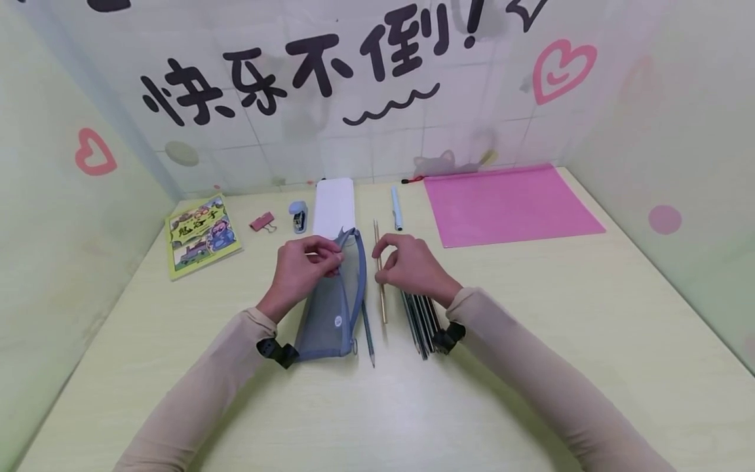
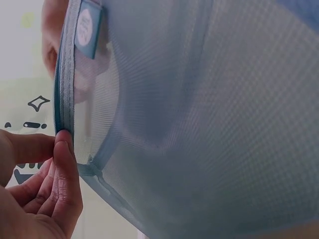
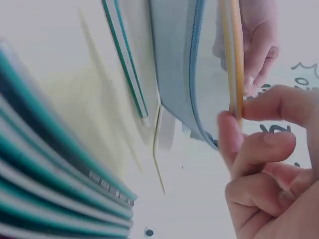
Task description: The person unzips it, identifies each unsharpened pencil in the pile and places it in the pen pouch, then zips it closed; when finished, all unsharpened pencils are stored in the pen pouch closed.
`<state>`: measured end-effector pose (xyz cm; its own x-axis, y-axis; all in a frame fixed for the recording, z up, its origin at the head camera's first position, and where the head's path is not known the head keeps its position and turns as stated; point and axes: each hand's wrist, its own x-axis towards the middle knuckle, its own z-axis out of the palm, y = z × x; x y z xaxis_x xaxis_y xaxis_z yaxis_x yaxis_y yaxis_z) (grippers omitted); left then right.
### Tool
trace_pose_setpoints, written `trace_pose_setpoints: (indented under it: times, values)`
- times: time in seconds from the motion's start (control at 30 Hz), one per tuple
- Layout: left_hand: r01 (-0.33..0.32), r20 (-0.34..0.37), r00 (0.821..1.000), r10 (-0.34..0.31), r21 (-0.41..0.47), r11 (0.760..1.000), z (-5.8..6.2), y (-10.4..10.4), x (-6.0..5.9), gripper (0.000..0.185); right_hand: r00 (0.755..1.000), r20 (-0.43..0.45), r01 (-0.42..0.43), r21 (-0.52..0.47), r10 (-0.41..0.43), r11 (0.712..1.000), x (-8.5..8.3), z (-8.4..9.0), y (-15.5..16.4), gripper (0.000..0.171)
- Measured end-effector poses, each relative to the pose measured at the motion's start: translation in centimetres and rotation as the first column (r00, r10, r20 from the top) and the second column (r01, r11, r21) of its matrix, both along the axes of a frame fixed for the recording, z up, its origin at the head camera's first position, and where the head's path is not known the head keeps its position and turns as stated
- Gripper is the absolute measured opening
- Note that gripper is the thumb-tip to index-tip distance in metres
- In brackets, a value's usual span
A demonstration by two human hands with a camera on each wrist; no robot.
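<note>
My left hand (image 1: 303, 272) pinches the zipper edge of a blue-grey mesh pencil case (image 1: 321, 321) between thumb and forefinger. The case stands tilted, its zipper side gaping toward the right. Between the thumb and forefinger of my right hand (image 1: 409, 262) is a slim gold-coloured pencil (image 3: 235, 55), held upright beside the case opening. A single dark green pencil (image 1: 369, 341) lies on the table along the case's right side, partly hidden by it. Beneath my right wrist lies a row of several green-and-white striped pencils (image 3: 65, 164), partly covered by the hand in the head view.
Along the back stand a yellow comic book (image 1: 203, 236), a pink binder clip (image 1: 262, 221), a blue stapler (image 1: 299, 216), a white flat rectangular thing (image 1: 334, 206) and a light blue pen (image 1: 396, 208). A pink sheet-like folder (image 1: 513, 206) lies at the back right, with walls around three sides.
</note>
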<state>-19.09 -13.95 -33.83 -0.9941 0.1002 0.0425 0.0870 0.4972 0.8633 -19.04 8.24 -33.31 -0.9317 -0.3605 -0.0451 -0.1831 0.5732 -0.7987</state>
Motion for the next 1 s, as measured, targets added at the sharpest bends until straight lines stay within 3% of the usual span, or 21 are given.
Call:
trace_pose_setpoints:
  times: [0.33, 1.0]
  values:
    - [-0.009, -0.013, 1.000, 0.009, 0.024, 1.000, -0.2, 0.1, 0.1, 0.019, 0.993, -0.036, 0.104, -0.127, -0.109, 0.986, -0.2, -0.4, -3.3, 0.028]
    - [-0.035, -0.038, 0.999, 0.037, 0.053, 0.998, -0.5, 0.4, -0.1, 0.018, 0.999, 0.041, -0.013, -0.123, 0.019, 0.992, 1.8, -0.8, -3.8, 0.027]
